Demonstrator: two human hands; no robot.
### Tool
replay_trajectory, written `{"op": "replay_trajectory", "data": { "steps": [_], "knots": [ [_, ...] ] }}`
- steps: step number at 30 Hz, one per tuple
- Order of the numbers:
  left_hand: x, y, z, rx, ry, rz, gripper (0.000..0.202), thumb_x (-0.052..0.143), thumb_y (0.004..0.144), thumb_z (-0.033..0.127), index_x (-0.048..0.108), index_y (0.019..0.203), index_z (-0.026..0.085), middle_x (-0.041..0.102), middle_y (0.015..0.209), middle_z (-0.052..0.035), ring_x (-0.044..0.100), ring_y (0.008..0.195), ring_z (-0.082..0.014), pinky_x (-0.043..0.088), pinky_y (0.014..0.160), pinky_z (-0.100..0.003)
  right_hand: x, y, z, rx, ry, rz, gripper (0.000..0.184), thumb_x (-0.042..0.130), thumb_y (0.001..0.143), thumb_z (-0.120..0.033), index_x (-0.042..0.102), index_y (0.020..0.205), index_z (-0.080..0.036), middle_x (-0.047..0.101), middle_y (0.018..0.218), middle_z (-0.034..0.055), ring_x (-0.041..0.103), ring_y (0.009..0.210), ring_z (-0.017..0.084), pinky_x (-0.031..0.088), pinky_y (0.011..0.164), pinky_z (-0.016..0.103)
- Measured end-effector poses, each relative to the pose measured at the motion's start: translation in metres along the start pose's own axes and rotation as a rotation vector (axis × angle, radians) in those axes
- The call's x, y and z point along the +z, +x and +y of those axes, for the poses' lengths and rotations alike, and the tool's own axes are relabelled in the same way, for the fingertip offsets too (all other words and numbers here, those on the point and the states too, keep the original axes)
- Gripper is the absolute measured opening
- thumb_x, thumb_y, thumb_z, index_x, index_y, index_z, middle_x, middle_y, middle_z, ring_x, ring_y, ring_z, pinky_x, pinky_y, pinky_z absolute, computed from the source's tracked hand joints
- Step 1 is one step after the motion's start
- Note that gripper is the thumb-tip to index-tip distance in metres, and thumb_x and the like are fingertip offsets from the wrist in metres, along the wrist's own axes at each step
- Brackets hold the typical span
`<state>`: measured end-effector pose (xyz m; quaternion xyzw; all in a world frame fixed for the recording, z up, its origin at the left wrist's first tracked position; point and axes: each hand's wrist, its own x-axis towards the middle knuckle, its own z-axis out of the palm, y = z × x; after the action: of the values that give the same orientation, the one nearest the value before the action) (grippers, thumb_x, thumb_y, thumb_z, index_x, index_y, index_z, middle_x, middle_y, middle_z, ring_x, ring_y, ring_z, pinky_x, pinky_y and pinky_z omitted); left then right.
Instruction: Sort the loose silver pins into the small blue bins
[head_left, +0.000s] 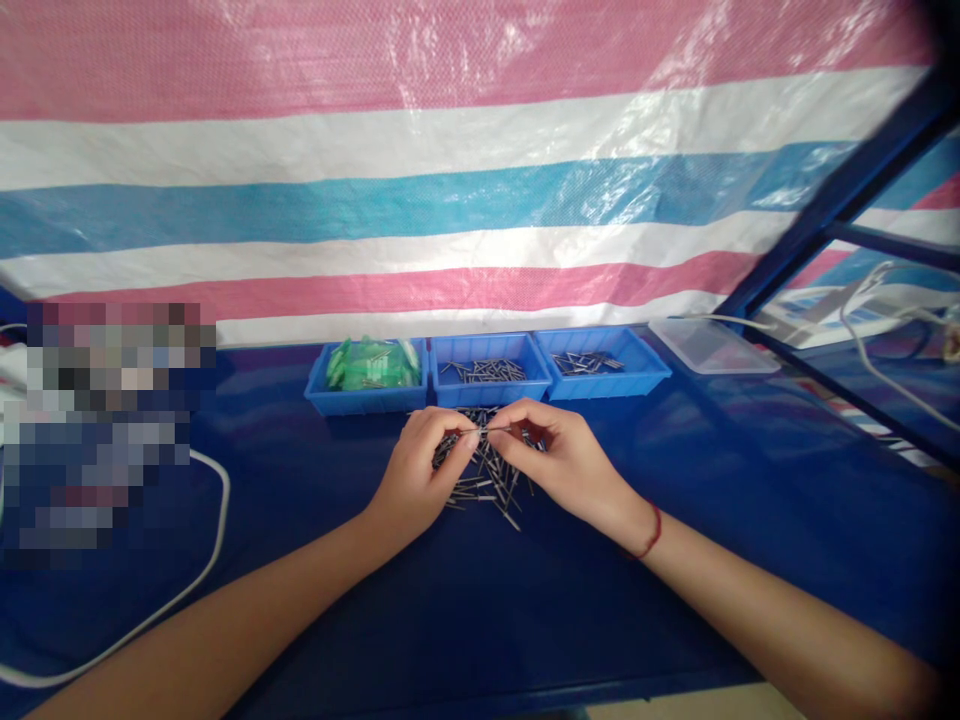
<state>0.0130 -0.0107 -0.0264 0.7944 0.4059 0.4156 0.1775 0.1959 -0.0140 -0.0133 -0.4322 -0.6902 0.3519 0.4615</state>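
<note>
A thin blind rivet (pixel 482 431) lies level between my two hands, pinched at both ends. My left hand (pixel 422 462) grips one end between thumb and forefinger. The other end is in the closed thumb and fingers of my right hand (pixel 553 447). Below and behind the fingers, a loose pile of blind rivets (pixel 491 475) spreads over the blue table (pixel 480 610), partly hidden by both hands. Past the pile, more rivets (pixel 491 371) lie in the middle blue bin (pixel 490 394), and some (pixel 585 362) in the right blue bin (pixel 611 385).
The left blue bin (pixel 367 404) holds green plastic packets (pixel 373 362). A clear plastic lid (pixel 712 345) lies at the back right, near a dark blue metal frame (pixel 832 200). A white cable (pixel 223 510) curves over the table's left side. Striped sheeting (pixel 375 210) hangs behind.
</note>
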Motion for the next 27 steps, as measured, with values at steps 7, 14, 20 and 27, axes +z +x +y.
{"op": "replay_trajectory", "data": {
  "steps": [7, 14, 20, 27],
  "knots": [
    [-0.002, -0.001, 0.0, -0.009, 0.052, 0.0, 0.01, 0.049, 0.093, 0.026, 0.054, 0.099, 0.02, 0.06, 0.095, -0.0046, 0.056, 0.093, -0.0183, 0.042, 0.085, -0.033, -0.004, 0.005, 0.003, -0.106, -0.145, -0.019, 0.011, 0.058, 0.084, -0.026, 0.065, 0.079, -0.019, 0.064, 0.075, 0.0005, 0.057, 0.067, 0.013, 0.045, 0.065, 0.025],
    [-0.014, -0.004, 0.003, 0.082, 0.396, -0.217, 0.052, 0.054, 0.084, 0.056, 0.053, 0.123, 0.022, 0.053, 0.125, -0.0119, 0.044, 0.12, -0.031, 0.031, 0.101, -0.05, -0.056, 0.03, 0.033, -0.068, -0.565, 0.384, 0.023, 0.054, 0.087, -0.037, 0.067, 0.083, -0.018, 0.068, 0.078, 0.005, 0.058, 0.068, 0.017, 0.044, 0.067, 0.031],
    [-0.024, -0.013, 0.0, 0.009, 0.536, -0.43, 0.081, 0.05, 0.072, 0.077, 0.043, 0.138, 0.032, 0.034, 0.147, -0.0136, 0.024, 0.134, -0.0453, 0.01, 0.1, -0.076, -0.079, 0.036, 0.027, -0.111, -0.865, 0.381, 0.033, 0.051, 0.088, -0.046, 0.065, 0.092, -0.016, 0.067, 0.083, 0.011, 0.06, 0.076, 0.023, 0.042, 0.068, 0.034],
    [-0.019, -0.016, -0.003, -0.092, 0.465, -0.448, 0.075, 0.049, 0.078, 0.07, 0.038, 0.141, 0.031, 0.031, 0.149, -0.0126, 0.022, 0.136, -0.0429, 0.016, 0.101, -0.076, -0.06, 0.004, -0.005, -0.043, -0.746, -0.376, 0.045, 0.063, 0.074, -0.06, 0.063, 0.095, -0.02, 0.066, 0.076, 0.0031, 0.062, 0.061, 0.018, 0.038, 0.053, 0.028]
  ]
}}
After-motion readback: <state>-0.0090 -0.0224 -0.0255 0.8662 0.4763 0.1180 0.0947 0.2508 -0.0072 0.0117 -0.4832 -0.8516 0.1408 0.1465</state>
